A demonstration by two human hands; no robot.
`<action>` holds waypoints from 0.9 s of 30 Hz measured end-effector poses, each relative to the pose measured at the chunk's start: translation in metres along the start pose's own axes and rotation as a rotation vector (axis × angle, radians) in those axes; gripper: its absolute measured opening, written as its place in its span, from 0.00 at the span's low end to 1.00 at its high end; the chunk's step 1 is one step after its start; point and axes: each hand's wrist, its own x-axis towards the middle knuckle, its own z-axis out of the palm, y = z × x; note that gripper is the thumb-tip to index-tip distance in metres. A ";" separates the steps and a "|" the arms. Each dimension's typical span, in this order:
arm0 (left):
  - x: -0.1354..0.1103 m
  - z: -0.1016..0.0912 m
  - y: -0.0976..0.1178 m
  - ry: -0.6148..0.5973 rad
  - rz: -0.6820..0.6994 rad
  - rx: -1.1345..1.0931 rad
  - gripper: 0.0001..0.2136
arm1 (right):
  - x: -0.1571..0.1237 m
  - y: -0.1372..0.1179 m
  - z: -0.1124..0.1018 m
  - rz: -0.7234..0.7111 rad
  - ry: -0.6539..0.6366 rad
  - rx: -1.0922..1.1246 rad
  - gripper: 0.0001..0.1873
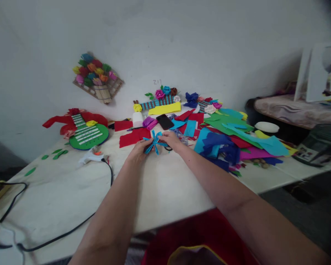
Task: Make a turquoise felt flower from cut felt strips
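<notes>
A light-blue paper flower (155, 143) with narrow, spread petals is held between my two hands above the white table. My left hand (139, 150) grips its left side with closed fingers. On the other side, the fingers of my right hand (170, 140) pinch a petal near the upper right. Just below my right hand shows a small black loop (168, 148); the rest of it is hidden. Red paper pieces (131, 138) lie behind my left hand. A black phone (164, 122) rests beyond the flower.
A white glue gun (91, 156) with a black cord (68, 232) lies to the left, near a green and red paper guitar (95, 135). Coloured paper sheets (231, 123) and crumpled dark-blue paper (222, 145) are heaped at right. A large jar (320, 145) stands at the far right.
</notes>
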 end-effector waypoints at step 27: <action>0.005 -0.003 -0.008 -0.036 0.130 0.194 0.13 | 0.005 0.007 0.004 0.055 0.086 -0.149 0.05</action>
